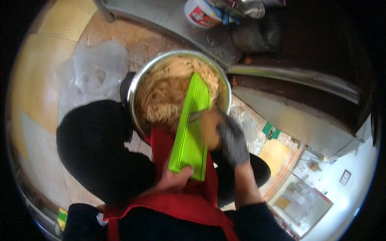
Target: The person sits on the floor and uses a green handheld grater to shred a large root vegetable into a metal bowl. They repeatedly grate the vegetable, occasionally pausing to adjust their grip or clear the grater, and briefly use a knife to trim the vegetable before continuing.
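Observation:
My bare left hand (178,178) grips the lower end of a bright green plastic mandoline slicer (185,129). The slicer leans over a wide metal pot (132,95), its upper end inside the rim. My right hand (235,140) wears a dark grey glove and holds a brownish, blurred vegetable (209,129), perhaps a potato, against the slicer beside its metal blade (195,116). Pale shredded strips (162,113) lie in the pot under and around the slicer. The vegetable partly covers the blade.
A crumpled clear plastic bag (102,66) lies on the tiled floor left of the pot. At the top, a white bucket (202,13) with a red label stands on a metal shelf (156,16). A red apron (181,208) hangs between my knees, close to the pot.

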Action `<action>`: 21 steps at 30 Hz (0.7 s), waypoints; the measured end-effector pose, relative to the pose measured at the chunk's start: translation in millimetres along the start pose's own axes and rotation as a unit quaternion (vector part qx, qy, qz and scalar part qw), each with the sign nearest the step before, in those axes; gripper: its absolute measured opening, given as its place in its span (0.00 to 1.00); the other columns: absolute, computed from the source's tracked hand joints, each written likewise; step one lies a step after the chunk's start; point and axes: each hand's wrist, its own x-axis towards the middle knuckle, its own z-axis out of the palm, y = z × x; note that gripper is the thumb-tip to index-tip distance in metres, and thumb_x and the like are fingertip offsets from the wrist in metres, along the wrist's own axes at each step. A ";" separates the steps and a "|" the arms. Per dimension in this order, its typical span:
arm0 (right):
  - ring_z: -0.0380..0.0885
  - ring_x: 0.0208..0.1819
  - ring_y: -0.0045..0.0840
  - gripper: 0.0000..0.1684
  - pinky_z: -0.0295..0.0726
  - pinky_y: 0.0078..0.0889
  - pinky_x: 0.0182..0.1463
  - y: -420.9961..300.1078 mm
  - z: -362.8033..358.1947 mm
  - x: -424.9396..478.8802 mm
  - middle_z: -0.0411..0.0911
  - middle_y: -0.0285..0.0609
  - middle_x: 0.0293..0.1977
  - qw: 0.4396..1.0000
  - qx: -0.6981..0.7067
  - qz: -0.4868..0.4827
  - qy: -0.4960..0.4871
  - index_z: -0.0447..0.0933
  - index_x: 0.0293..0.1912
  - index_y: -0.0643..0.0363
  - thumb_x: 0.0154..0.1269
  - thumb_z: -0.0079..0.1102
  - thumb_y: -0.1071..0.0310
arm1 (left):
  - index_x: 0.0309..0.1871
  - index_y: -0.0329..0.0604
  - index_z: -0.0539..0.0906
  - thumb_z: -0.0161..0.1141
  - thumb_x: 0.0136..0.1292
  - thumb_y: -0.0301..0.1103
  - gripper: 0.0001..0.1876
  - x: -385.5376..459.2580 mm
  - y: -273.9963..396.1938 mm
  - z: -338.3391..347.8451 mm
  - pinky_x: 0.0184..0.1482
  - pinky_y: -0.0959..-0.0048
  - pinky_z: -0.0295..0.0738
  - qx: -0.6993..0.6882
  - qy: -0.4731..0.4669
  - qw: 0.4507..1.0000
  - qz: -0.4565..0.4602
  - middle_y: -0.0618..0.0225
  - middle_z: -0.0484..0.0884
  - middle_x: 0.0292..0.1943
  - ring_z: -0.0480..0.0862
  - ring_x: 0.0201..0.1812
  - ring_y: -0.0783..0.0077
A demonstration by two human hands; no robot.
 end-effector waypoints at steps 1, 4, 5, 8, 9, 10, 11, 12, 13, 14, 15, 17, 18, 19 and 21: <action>0.75 0.60 0.37 0.31 0.72 0.36 0.65 -35.8 3.8 -26.8 0.75 0.54 0.58 0.998 0.050 0.031 -0.036 0.69 0.65 0.61 0.68 0.58 0.56 | 0.65 0.40 0.66 0.56 0.55 0.20 0.31 -1.5 -7.9 -9.8 0.53 0.71 0.74 0.054 -0.012 0.998 0.015 0.68 0.77 0.48 0.78 0.50 0.73; 0.75 0.59 0.46 0.29 0.73 0.41 0.63 -37.2 19.8 -41.8 0.76 0.57 0.55 0.998 -0.044 -0.037 0.030 0.72 0.61 0.62 0.66 0.60 0.57 | 0.65 0.40 0.66 0.56 0.55 0.21 0.31 -1.5 4.6 1.0 0.53 0.71 0.74 0.048 0.009 0.999 -0.014 0.67 0.77 0.49 0.78 0.50 0.73; 0.76 0.57 0.48 0.28 0.74 0.42 0.61 -23.8 25.5 -20.8 0.77 0.58 0.53 0.996 -0.060 -0.027 0.060 0.73 0.60 0.62 0.66 0.60 0.56 | 0.65 0.39 0.66 0.56 0.55 0.21 0.31 -0.5 4.7 4.2 0.53 0.71 0.74 0.056 0.016 0.998 -0.018 0.67 0.77 0.49 0.78 0.51 0.73; 0.74 0.56 0.52 0.29 0.73 0.44 0.59 25.5 27.7 93.3 0.76 0.58 0.54 0.980 -0.151 0.019 0.125 0.74 0.58 0.60 0.68 0.50 0.48 | 0.64 0.38 0.66 0.55 0.55 0.21 0.30 4.3 -3.5 10.1 0.53 0.70 0.74 0.038 -0.005 0.999 -0.024 0.65 0.77 0.50 0.78 0.50 0.72; 0.74 0.56 0.52 0.29 0.72 0.45 0.59 47.3 25.2 127.6 0.76 0.57 0.55 0.976 -0.164 0.045 0.136 0.75 0.58 0.59 0.68 0.49 0.48 | 0.64 0.38 0.67 0.55 0.56 0.21 0.29 6.7 -7.8 11.3 0.54 0.70 0.74 0.027 -0.013 0.999 -0.020 0.65 0.77 0.50 0.78 0.50 0.72; 0.76 0.55 0.49 0.29 0.74 0.41 0.58 63.6 23.9 150.8 0.76 0.56 0.56 0.969 -0.180 0.064 0.158 0.75 0.58 0.58 0.67 0.52 0.48 | 0.63 0.38 0.67 0.55 0.56 0.21 0.28 10.2 -7.9 11.3 0.54 0.70 0.74 0.048 -0.012 0.998 -0.034 0.65 0.77 0.50 0.78 0.50 0.72; 0.76 0.54 0.46 0.29 0.74 0.39 0.57 66.5 25.9 159.8 0.76 0.54 0.56 0.981 -0.121 0.066 0.135 0.75 0.59 0.58 0.66 0.52 0.48 | 0.63 0.37 0.68 0.55 0.56 0.21 0.28 11.0 -4.3 8.2 0.54 0.70 0.74 0.064 -0.002 0.997 -0.042 0.65 0.78 0.50 0.78 0.50 0.72; 0.77 0.53 0.43 0.29 0.75 0.37 0.56 70.7 25.0 163.0 0.77 0.52 0.56 0.990 -0.063 0.071 0.108 0.74 0.60 0.57 0.66 0.53 0.48 | 0.62 0.37 0.68 0.55 0.56 0.21 0.27 9.4 -1.7 5.8 0.54 0.70 0.74 0.079 0.011 0.995 -0.054 0.64 0.78 0.50 0.78 0.50 0.72; 0.78 0.52 0.40 0.30 0.75 0.36 0.56 71.0 19.2 163.1 0.77 0.50 0.56 0.994 -0.010 0.078 0.081 0.74 0.60 0.56 0.66 0.54 0.48 | 0.62 0.37 0.69 0.55 0.56 0.21 0.27 9.2 2.5 6.9 0.54 0.70 0.74 0.083 0.010 0.995 -0.052 0.65 0.78 0.50 0.78 0.50 0.72; 0.74 0.60 0.41 0.39 0.71 0.38 0.62 75.7 14.8 148.1 0.75 0.55 0.58 0.991 0.065 0.080 0.080 0.71 0.63 0.63 0.64 0.55 0.42 | 0.61 0.37 0.69 0.55 0.56 0.21 0.26 9.3 9.3 10.0 0.54 0.69 0.74 0.087 0.007 0.995 -0.051 0.65 0.78 0.50 0.78 0.50 0.71; 0.74 0.58 0.37 0.38 0.71 0.35 0.61 57.7 15.6 126.1 0.75 0.53 0.57 0.985 0.134 0.092 0.057 0.70 0.62 0.64 0.64 0.56 0.43 | 0.61 0.37 0.69 0.55 0.56 0.22 0.26 9.8 11.9 8.3 0.53 0.69 0.74 0.090 0.015 0.995 -0.049 0.65 0.78 0.50 0.78 0.50 0.71; 0.74 0.56 0.32 0.36 0.72 0.31 0.60 -2.0 5.9 60.7 0.76 0.51 0.56 0.973 0.181 0.142 0.026 0.70 0.62 0.66 0.66 0.57 0.48 | 0.61 0.37 0.69 0.55 0.57 0.22 0.25 5.6 1.0 -0.9 0.53 0.70 0.74 0.084 0.023 0.996 -0.036 0.65 0.78 0.50 0.78 0.50 0.71; 0.75 0.55 0.31 0.34 0.73 0.31 0.60 -3.6 3.0 28.5 0.76 0.51 0.55 0.985 0.147 0.089 0.010 0.69 0.63 0.66 0.66 0.58 0.51 | 0.61 0.37 0.69 0.56 0.57 0.23 0.25 3.6 -4.2 -3.7 0.53 0.70 0.74 0.084 0.022 0.996 -0.033 0.65 0.78 0.49 0.78 0.50 0.71; 0.75 0.54 0.31 0.33 0.73 0.31 0.60 -5.7 0.5 -3.4 0.76 0.51 0.55 0.993 0.113 0.034 -0.002 0.68 0.63 0.67 0.67 0.59 0.54 | 0.61 0.37 0.70 0.56 0.57 0.23 0.25 2.2 -3.8 -3.3 0.53 0.70 0.75 0.082 0.022 0.996 -0.034 0.66 0.78 0.49 0.79 0.50 0.71; 0.76 0.57 0.38 0.32 0.72 0.35 0.62 -32.3 7.2 -49.7 0.76 0.55 0.54 0.998 0.036 0.042 -0.001 0.68 0.61 0.68 0.66 0.61 0.56 | 0.60 0.37 0.70 0.56 0.57 0.23 0.25 1.2 1.8 1.4 0.52 0.70 0.75 0.081 0.019 0.996 -0.030 0.66 0.78 0.49 0.79 0.49 0.71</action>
